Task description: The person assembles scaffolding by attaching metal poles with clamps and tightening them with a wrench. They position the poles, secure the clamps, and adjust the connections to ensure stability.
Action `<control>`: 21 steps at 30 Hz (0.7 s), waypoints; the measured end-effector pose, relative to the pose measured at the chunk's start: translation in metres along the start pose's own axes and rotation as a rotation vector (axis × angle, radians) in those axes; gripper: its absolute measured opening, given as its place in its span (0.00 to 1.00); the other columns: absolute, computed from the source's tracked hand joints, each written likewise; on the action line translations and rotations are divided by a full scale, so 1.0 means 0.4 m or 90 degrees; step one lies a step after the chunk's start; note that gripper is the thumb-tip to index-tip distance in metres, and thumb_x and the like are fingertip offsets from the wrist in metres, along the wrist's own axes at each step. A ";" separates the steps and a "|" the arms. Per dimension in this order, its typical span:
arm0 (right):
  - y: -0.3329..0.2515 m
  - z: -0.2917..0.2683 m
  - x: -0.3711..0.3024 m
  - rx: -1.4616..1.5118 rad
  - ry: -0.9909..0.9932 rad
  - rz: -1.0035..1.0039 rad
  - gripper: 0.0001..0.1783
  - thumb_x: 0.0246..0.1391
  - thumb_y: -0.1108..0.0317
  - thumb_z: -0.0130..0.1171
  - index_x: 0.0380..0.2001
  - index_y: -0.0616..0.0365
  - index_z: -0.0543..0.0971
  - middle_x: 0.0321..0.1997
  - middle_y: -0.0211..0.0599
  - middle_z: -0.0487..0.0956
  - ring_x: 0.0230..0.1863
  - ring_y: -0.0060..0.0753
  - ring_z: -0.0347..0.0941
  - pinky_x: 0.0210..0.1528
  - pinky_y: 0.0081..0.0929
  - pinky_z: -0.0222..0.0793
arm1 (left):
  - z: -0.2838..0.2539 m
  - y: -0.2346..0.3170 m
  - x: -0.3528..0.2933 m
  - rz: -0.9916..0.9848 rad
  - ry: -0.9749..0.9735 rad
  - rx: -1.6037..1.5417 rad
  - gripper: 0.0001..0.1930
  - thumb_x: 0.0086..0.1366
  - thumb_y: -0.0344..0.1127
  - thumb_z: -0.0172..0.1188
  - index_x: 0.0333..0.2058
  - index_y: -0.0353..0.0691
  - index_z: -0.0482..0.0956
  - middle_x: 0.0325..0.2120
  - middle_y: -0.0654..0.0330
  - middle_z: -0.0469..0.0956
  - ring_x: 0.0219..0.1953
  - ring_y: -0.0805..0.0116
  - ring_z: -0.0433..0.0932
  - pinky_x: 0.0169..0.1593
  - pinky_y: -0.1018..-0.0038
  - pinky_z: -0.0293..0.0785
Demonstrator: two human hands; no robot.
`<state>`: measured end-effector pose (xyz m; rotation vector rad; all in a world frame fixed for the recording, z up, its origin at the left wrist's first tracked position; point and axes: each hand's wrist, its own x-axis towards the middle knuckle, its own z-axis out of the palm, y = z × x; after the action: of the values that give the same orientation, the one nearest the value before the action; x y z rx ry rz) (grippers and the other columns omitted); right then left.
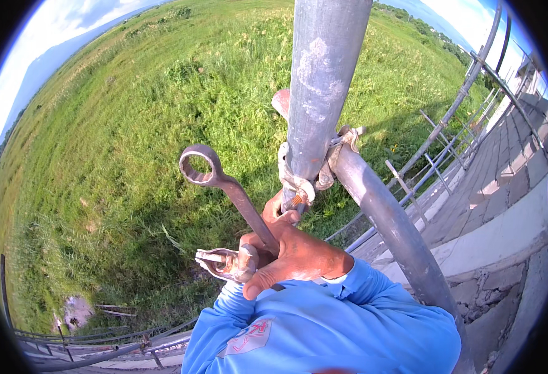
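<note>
Right hand: blue-sleeved, back turned up; I see the right hand (pixel 311 252) grasping the wrench's handle, its thumb pointing down and to the left.
Left hand: mostly covered by the other one — of the left hand (pixel 254 242) I get only a sliver behind the handle, so I can't tell its grip.
Wrench: brown and worn, the wrench (pixel 246 206) slants up and left from the hands, its ring end out over the grass (pixel 99 174).
Lower clamp: beside the hands on the left, the lower clamp (pixel 224 262) shows a threaded bolt between its pale halves.
Upper clamp: the upper clamp (pixel 295 181) sits against the upright pole (pixel 320 81), an orange-brown bolt (pixel 297 200) at its lower end; fingertips are just beside it — whose, I can't tell.
Slanting pole: grey, the slanting pole (pixel 378 206) runs from that joint down to the right, past the sleeve (pixel 373 290).
Far right: thinner scaffold poles (pixel 461 109) above grey masonry (pixel 492 293).
</note>
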<state>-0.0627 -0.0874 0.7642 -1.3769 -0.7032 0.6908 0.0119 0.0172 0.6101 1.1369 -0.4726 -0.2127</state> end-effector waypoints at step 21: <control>0.073 -0.038 0.010 0.086 0.105 0.164 0.20 0.44 0.64 0.84 0.33 0.56 0.81 0.29 0.18 0.77 0.30 0.11 0.67 0.32 0.17 0.60 | -0.137 0.180 -0.333 -0.047 0.096 -0.027 0.29 0.58 0.50 0.70 0.50 0.32 0.80 0.47 0.55 0.81 0.47 0.66 0.82 0.54 0.68 0.77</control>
<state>-0.0489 -0.0917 0.7344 -1.3940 -0.3451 0.8019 -0.0854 0.1447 0.6235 1.1202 -0.2919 -0.1979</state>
